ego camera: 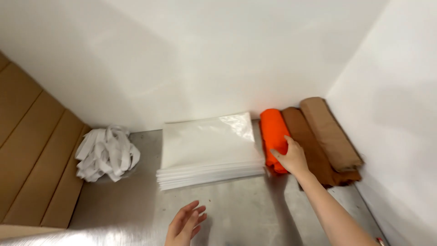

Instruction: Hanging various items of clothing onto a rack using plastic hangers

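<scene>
A single head-worn camera looks steeply down, fairly near, into the corner of a steel table (255, 205).

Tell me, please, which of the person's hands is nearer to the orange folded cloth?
Right. The right hand rests on the orange folded cloth, fingers on its right edge. The left hand hovers open over the metal table, well below and left of it.

Taking the stack of clear plastic bags (209, 150) as landmark: one such stack is sitting on the metal table (255, 214). Three rolled cloths are lying to its right, one orange cloth (273, 132) and two brown cloths (325, 136). One heap of white strips (108, 153) is lying to its left. Two hands are showing in front of it.
</scene>
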